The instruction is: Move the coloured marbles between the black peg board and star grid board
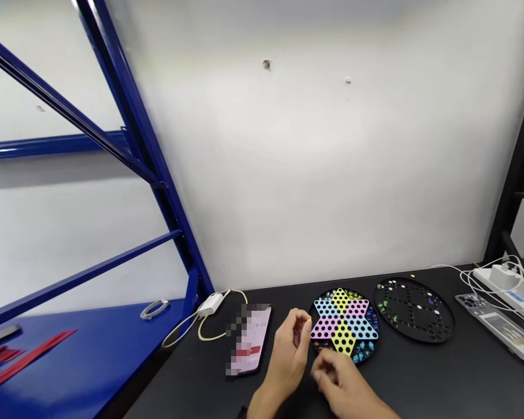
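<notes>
A round Chinese checkers board point(344, 336) lies on the black table, its star of yellow, pink and blue points full of dark holes. Blue and green marbles sit around the star, under its rim. At the board's left edge my left hand point(289, 349) is closed in a pinch, with a small orange marble point(308, 319) showing at the fingertips. My right hand point(338, 378) is just in front of the board's near edge, its fingers curled together. Whatever it may hold is hidden.
Right of the board lies a black round tray point(413, 311) with a few white, blue and green marbles in it. A phone point(254, 340) lies to the left, near a white charger point(211, 304). Another phone point(500, 326) and a power strip point(513, 291) with tangled cables are at right. A blue rack point(157, 174) stands at left.
</notes>
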